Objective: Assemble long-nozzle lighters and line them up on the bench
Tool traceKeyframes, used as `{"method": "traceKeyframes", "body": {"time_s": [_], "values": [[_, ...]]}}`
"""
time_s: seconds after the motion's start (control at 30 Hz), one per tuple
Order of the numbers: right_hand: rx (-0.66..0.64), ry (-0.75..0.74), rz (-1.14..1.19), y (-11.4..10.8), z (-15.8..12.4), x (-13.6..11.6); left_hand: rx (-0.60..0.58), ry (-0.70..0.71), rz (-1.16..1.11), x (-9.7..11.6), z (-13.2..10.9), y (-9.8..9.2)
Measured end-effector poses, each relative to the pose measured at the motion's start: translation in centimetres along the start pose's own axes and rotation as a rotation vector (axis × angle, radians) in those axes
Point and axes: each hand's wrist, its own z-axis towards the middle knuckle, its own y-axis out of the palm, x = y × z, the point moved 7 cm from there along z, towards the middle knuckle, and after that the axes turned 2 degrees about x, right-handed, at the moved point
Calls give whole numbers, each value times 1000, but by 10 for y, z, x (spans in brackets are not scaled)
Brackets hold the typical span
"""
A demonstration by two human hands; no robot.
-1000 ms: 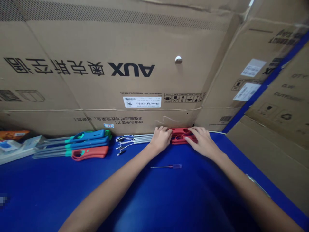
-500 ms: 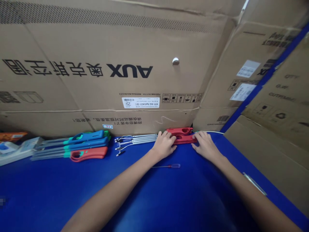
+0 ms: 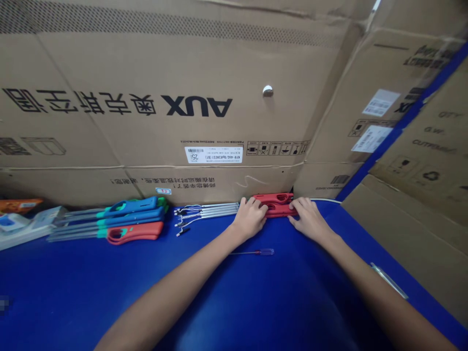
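Two red lighter handles (image 3: 281,210) lie side by side on the blue tabletop against the cardboard wall. Bent over the left end of the nearer one are the fingers of my left hand (image 3: 249,215), which hide part of it. At its right end, my right hand (image 3: 310,217) curls its thumb and fingertips onto the red plastic. Just left of my left hand is a row of thin metal lighter tubes (image 3: 219,209) with white wires and small black ends. A screwdriver (image 3: 265,252) with a clear purple handle lies nearer to me, below my left hand.
Assembled lighters (image 3: 133,217) in blue, red and green are piled at the left, beside a white box-like item (image 3: 47,222) and an orange packet (image 3: 20,205). Tall cardboard (image 3: 153,136) walls the back and right. A thin clear strip (image 3: 389,281) lies at the right.
My right hand has shifted very slightly left along the handle. My left hand and the red handles stay in place, and the view has turned a little.
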Motion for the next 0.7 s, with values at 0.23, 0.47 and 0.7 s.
{"method": "traceKeyframes", "body": {"time_s": [0.23, 0.47, 0.7], "values": [[-8, 0, 12, 1, 1, 0, 2, -16, 9, -2, 1, 1], [-21, 5, 25, 1, 1, -1, -2, -20, 3, -3, 1, 1], [-16, 13, 36, -3, 1, -3, 4, -24, -4, -2, 1, -2]]}}
